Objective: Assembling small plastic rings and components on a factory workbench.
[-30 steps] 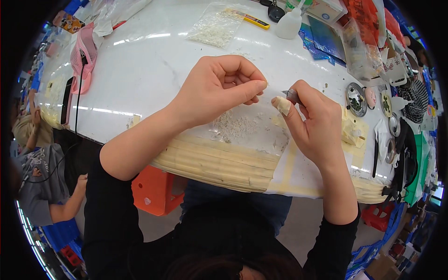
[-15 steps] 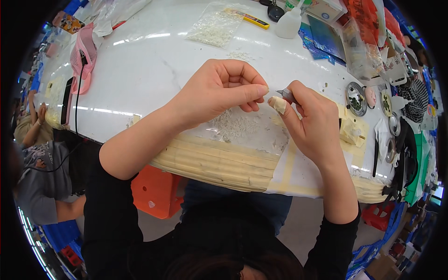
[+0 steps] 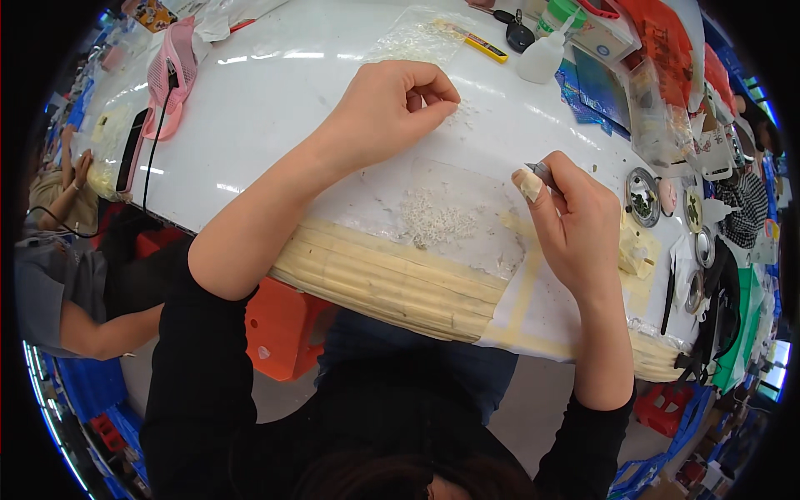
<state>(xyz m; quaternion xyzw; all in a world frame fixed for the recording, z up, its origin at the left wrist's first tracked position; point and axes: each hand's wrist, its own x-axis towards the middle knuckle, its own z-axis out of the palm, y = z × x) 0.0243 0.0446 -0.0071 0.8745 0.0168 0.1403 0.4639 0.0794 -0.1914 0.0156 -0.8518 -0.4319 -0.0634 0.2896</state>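
Head view: left hand (image 3: 392,104) curled, fingertips pinched together over white table (image 3: 283,108); right hand (image 3: 575,221) pinching slim grey tool (image 3: 542,173) near heap of tiny white pieces (image 3: 437,221).

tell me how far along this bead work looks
Done: nothing finished shows. In hand: the right hand grips a thin grey metal tool, its thumb taped; the left hand pinches at scattered bits on the white table. Left: a pile of tiny white beads lies between them.

bead pile (image 3: 435,221) on table (image 3: 275,108) ctr | glue bottle (image 3: 543,52) behind | tins (image 3: 643,185) right, prob.
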